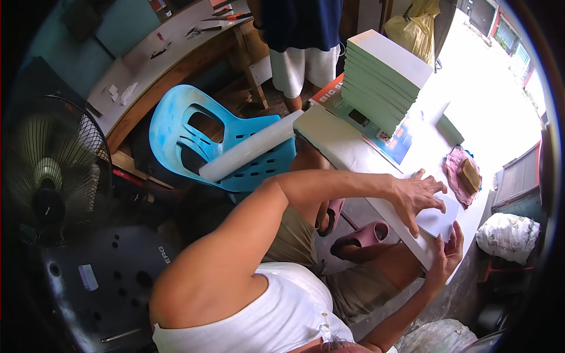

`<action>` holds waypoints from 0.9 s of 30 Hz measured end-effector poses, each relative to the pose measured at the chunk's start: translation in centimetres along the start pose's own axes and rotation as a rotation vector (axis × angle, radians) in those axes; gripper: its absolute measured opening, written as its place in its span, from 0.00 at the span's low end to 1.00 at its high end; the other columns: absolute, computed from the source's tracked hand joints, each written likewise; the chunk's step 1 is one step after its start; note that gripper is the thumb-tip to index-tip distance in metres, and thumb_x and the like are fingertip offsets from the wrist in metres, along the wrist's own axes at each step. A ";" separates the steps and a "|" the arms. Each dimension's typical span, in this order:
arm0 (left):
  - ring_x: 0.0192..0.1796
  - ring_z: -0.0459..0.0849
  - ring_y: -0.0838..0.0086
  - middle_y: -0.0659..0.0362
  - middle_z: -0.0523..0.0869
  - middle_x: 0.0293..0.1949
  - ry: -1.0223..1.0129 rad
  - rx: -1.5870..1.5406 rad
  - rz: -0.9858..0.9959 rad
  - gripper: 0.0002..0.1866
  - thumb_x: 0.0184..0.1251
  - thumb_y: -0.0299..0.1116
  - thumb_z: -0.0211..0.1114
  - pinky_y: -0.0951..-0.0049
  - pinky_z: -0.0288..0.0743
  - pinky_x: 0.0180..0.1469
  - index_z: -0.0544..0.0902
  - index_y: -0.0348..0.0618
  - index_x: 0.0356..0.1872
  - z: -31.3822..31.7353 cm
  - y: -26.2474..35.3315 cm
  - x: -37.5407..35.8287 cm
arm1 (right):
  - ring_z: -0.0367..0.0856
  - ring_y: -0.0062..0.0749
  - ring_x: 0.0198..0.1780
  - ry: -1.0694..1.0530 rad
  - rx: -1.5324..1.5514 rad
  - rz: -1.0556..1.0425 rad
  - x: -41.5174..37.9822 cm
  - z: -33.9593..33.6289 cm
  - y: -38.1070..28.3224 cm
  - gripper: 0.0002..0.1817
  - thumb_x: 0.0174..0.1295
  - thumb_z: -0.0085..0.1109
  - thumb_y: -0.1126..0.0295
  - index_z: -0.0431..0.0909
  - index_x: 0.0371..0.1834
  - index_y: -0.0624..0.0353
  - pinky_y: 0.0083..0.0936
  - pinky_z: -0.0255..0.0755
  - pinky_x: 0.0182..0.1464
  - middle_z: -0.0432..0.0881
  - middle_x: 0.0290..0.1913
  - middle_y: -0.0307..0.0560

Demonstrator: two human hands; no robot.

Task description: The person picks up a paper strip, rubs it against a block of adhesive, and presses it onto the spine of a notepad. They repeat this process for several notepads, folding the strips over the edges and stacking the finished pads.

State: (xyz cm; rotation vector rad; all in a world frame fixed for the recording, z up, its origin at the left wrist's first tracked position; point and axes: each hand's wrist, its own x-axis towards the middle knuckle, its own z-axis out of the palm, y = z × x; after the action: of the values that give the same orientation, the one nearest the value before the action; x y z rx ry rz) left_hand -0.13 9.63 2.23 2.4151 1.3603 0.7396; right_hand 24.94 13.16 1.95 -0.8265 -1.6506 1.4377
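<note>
A small white sheet of paper lies near the front end of the white table. My left hand is palm down over it, fingers spread, the fingertips and thumb around the sheet. At the sheet's near edge is my right hand, with thumb and fingers raised and apart. Whether its fingertips press on the paper is hard to tell. Just beyond the hands, a brown block rests on a crumpled pink cloth.
A tall stack of paper pads stands on a printed poster. A blue plastic chair holds a long pale roll. A standing person is behind the table. A fan stands left; a white sack sits right.
</note>
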 end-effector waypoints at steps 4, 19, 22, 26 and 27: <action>0.70 0.70 0.44 0.41 0.71 0.68 0.063 0.074 0.061 0.41 0.49 0.62 0.76 0.29 0.60 0.64 0.79 0.52 0.64 1.7 1.0 1.1 | 0.80 0.34 0.62 0.081 -0.186 0.003 -1.6 0.8 -0.4 0.30 0.68 0.60 0.83 0.67 0.75 0.66 0.27 0.75 0.64 0.79 0.64 0.57; 0.53 0.85 0.57 0.53 0.89 0.44 0.191 -0.281 0.097 0.24 0.48 0.57 0.79 0.56 0.73 0.61 0.92 0.47 0.37 0.9 -0.7 1.7 | 0.83 0.41 0.61 0.414 -0.603 -0.025 -7.9 2.2 -0.8 0.22 0.72 0.63 0.72 0.77 0.68 0.59 0.36 0.80 0.62 0.80 0.66 0.50; 0.53 0.85 0.57 0.53 0.89 0.43 0.187 -0.360 0.043 0.26 0.47 0.59 0.80 0.57 0.76 0.58 0.92 0.47 0.36 0.3 -1.0 1.6 | 0.83 0.40 0.61 0.435 -0.603 -0.085 -8.3 1.8 -0.4 0.21 0.72 0.63 0.72 0.78 0.67 0.60 0.35 0.80 0.62 0.80 0.66 0.50; 0.49 0.87 0.57 0.53 0.90 0.42 0.221 -0.421 -0.005 0.27 0.45 0.61 0.81 0.59 0.79 0.54 0.93 0.47 0.34 0.3 -1.1 1.4 | 0.83 0.38 0.59 0.432 -0.603 -0.162 -8.7 1.8 -0.8 0.19 0.72 0.62 0.76 0.78 0.65 0.62 0.31 0.80 0.59 0.81 0.63 0.51; 0.47 0.88 0.58 0.53 0.90 0.42 0.220 -0.448 -0.015 0.27 0.44 0.62 0.82 0.60 0.79 0.53 0.93 0.48 0.34 0.5 -1.3 1.6 | 0.83 0.37 0.57 0.420 -0.570 -0.204 -8.6 1.7 -0.8 0.20 0.70 0.64 0.78 0.79 0.64 0.63 0.33 0.80 0.57 0.81 0.63 0.52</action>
State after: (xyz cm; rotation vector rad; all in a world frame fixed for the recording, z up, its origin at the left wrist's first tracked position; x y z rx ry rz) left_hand -0.10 11.69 1.74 2.0152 1.1317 1.1911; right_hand 27.62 4.79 1.42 -1.1391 -1.7595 0.5933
